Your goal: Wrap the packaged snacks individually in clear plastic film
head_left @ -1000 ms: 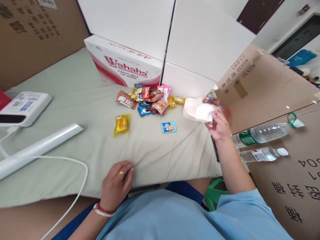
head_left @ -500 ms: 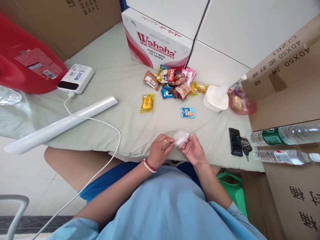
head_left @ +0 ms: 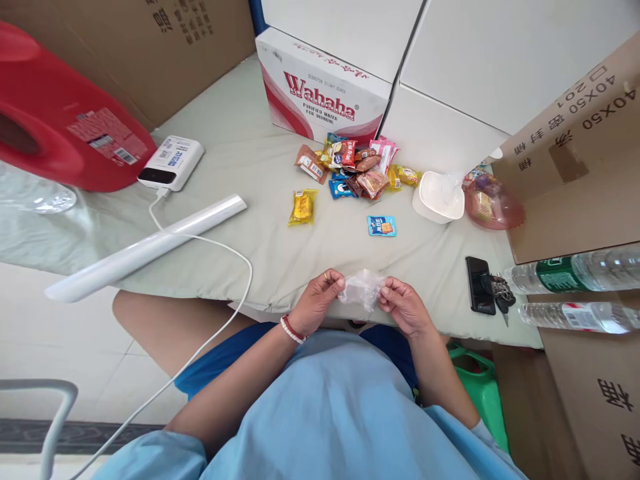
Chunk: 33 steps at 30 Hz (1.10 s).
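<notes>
- Spanning the gap between the two hands, a piece of clear plastic (head_left: 361, 288) was positioned over the front edge of the cloth-covered table (head_left: 280, 250), in front of the wearer's torso.
- Left hand (head_left: 317, 301): thumb and index finger were pinched on the left end of the plastic, which extended to the right of the fingertips.
- Right hand (head_left: 405, 310): thumb and fingers were clamped on the opposite end, so that the plastic extended to the left of these fingertips.
- Hand spacing: both hands were apart from each other, at about the same height, with the crumpled sheet touching each.
- Nearest item: a blue packet (head_left: 381, 226) lay flat beyond the plastic, slightly to its right and clear of both hands.
- Farther left, a yellow packet (head_left: 303, 207) lay beyond the left hand.
- A pile of snack packets (head_left: 357, 168) sat in front of the Wahaha carton (head_left: 325, 90).
- A white tub (head_left: 437, 203) stood to the right of the pile, just beside a translucent red container (head_left: 513, 215).
- To the right of the right hand, a black phone (head_left: 479, 287) lay beside a bunch of keys (head_left: 501, 292).
</notes>
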Tool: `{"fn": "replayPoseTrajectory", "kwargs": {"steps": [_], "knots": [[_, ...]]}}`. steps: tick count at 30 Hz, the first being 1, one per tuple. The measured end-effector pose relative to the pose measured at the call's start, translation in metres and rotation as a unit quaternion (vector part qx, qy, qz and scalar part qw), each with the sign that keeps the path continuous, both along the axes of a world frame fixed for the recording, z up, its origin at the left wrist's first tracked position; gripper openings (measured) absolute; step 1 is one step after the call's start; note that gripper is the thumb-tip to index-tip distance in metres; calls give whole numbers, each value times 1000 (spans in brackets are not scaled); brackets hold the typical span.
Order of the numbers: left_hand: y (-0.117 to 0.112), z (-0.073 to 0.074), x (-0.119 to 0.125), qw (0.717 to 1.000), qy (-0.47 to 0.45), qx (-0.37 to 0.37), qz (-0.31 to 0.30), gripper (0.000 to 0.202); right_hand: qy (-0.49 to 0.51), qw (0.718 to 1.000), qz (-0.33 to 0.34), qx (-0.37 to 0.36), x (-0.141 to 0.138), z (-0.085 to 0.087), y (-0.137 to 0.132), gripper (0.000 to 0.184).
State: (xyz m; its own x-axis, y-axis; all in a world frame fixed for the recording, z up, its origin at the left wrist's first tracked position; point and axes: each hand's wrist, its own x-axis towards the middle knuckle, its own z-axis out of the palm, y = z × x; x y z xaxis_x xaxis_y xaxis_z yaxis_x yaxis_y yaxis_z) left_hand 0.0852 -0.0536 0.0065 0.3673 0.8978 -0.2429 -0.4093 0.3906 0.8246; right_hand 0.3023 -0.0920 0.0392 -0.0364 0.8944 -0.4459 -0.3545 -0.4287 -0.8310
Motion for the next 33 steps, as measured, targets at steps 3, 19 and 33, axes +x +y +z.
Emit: {"fn": "replayPoseTrajectory", "kwargs": {"steps": [3, 19, 33], "knots": [[3, 3, -4, 996, -74, -52, 1, 39, 15, 1000, -23, -8, 13, 1, -4, 37], [5, 4, -8, 982, -123, -143, 12, 43, -344, 919, -17, 189, 11, -6, -11, 14], [-9, 22, -5, 936, 286, 135, 153, 38, -88, 982, -167, 7, 6, 4, -11, 45]]}}
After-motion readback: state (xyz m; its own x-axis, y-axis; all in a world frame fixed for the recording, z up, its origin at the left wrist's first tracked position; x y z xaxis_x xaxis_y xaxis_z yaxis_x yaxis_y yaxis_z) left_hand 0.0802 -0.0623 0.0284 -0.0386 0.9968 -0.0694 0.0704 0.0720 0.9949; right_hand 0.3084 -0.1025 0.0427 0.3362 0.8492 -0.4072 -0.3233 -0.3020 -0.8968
